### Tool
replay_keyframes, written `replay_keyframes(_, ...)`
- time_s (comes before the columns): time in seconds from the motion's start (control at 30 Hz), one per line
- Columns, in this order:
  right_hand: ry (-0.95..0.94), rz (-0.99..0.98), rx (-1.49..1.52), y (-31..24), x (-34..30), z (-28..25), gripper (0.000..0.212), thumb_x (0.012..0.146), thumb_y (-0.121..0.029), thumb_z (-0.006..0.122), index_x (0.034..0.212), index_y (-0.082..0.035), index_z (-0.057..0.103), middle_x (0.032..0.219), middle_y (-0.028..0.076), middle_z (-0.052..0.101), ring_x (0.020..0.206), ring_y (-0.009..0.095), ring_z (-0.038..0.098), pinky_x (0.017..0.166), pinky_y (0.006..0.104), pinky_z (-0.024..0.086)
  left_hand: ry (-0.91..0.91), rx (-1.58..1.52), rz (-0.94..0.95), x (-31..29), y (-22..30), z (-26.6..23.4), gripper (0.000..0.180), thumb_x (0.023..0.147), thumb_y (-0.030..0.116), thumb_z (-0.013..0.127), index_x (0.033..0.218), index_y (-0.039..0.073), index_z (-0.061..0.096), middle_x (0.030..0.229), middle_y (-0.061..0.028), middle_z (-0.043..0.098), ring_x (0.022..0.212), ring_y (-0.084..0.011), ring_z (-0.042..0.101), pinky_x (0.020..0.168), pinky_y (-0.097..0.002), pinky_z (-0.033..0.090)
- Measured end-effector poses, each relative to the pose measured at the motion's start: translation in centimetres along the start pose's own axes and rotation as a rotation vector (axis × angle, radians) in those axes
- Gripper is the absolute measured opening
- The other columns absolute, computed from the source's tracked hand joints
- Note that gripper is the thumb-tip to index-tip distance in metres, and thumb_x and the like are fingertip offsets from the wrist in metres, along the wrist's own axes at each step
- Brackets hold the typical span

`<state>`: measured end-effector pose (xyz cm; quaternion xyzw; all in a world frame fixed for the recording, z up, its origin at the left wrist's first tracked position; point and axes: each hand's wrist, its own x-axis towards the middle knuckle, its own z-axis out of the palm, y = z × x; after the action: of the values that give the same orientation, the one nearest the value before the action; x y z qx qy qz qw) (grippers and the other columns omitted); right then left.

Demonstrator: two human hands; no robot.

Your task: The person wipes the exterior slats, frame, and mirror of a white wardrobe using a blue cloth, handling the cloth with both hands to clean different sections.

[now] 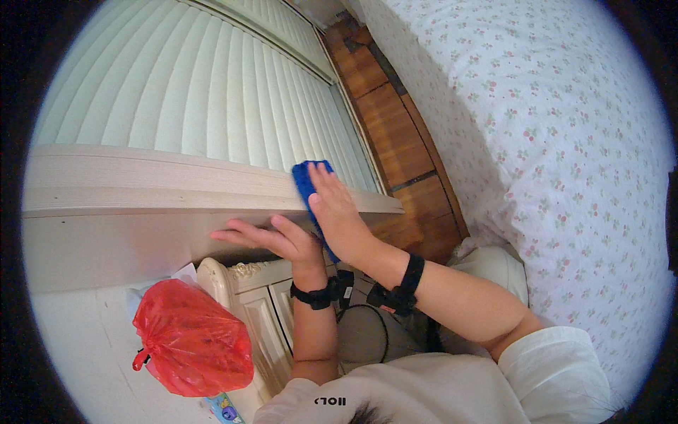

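A blue cloth [304,181] lies over the pale wood-grain edge [176,178] of a cabinet with ribbed cream doors [212,106]. My right hand [337,215] presses it there, fingers laid along its top and thumb held apart. The lower part of the cloth hangs down behind my right hand toward my left wrist. My left hand [272,239] is open, with fingers spread, close to the cabinet's smooth side panel [120,244]. It holds nothing; whether its fingers touch the panel I cannot tell. Black straps circle both wrists.
Below my left hand stands a cream bedside cabinet [247,297] with carved trim. A knotted red plastic bag [194,339] sits on it. To the right, a bed has a white floral cover [551,141]. Brown wooden flooring [395,134] runs between bed and cabinet.
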<state>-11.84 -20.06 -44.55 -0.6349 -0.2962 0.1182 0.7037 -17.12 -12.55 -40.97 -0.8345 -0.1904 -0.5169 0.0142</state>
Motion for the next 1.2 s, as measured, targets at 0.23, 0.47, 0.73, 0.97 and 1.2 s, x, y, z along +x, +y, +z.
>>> replay_keyframes(0.23, -0.191, -0.338, 0.196, -4.4, 1.2, -2.7, 0.052, 0.098, -0.027, 0.033, 0.142, -0.001, 0.028, 0.149, 0.023, 0.021, 0.139, 0.038, 0.015, 0.112, 0.0420, 0.011, 0.015, -0.157, 0.059, 0.3, 0.7, -0.2, 0.070, 0.095, 0.043, 0.043, 0.147, 0.010, 0.009, 0.150, -0.0239, -0.012, 0.139, -0.0413, -0.009, 0.111, -0.0549, 0.003)
replay_keyframes(0.47, 0.055, -0.076, 0.003, -1.4, 0.0, -0.3, 0.049, 0.096, -0.022, 0.036, 0.138, 0.002, 0.032, 0.143, 0.027, 0.030, 0.133, 0.044, 0.025, 0.110, 0.0501, 0.018, -0.022, -0.082, 0.010, 0.1, 0.2, -1.2, 0.066, 0.095, 0.037, 0.045, 0.147, 0.010, 0.014, 0.151, -0.0235, -0.011, 0.140, -0.0404, -0.007, 0.111, -0.0546, 0.003)
replay_keyframes(0.73, -0.033, -0.219, 0.106, -3.8, 0.5, -1.8, 0.048, 0.099, -0.025, 0.030, 0.139, 0.002, 0.033, 0.144, 0.021, 0.032, 0.135, 0.038, 0.024, 0.112, 0.0420, 0.016, -0.165, -0.134, 0.090, -2.7, 0.6, -2.3, 0.057, 0.097, 0.038, 0.041, 0.142, 0.007, 0.026, 0.150, -0.0265, 0.001, 0.139, -0.0402, 0.008, 0.110, -0.0516, 0.013)
replay_keyframes(0.97, 0.055, -0.057, -0.094, -0.1, 0.3, -0.5, 0.046, 0.097, -0.023, 0.034, 0.133, 0.004, 0.039, 0.139, 0.025, 0.037, 0.128, 0.042, 0.032, 0.106, 0.0480, 0.024, -0.338, -0.325, -0.036, -5.4, 1.8, -2.3, 0.056, 0.096, 0.045, 0.037, 0.127, -0.001, 0.044, 0.132, -0.0232, 0.035, 0.121, -0.0346, 0.036, 0.102, -0.0447, 0.029)
replay_keyframes(1.2, 0.073, 0.318, 0.038, -3.3, 0.5, -1.4, 0.051, 0.095, -0.030, 0.038, 0.128, 0.008, 0.044, 0.121, 0.026, 0.047, 0.108, 0.040, 0.041, 0.093, 0.0484, 0.035, -0.411, -0.449, -0.113, -6.8, 1.6, -1.8, 0.063, 0.092, 0.052, 0.040, 0.122, -0.003, 0.046, 0.124, -0.0219, 0.043, 0.117, -0.0339, 0.039, 0.099, -0.0426, 0.030)
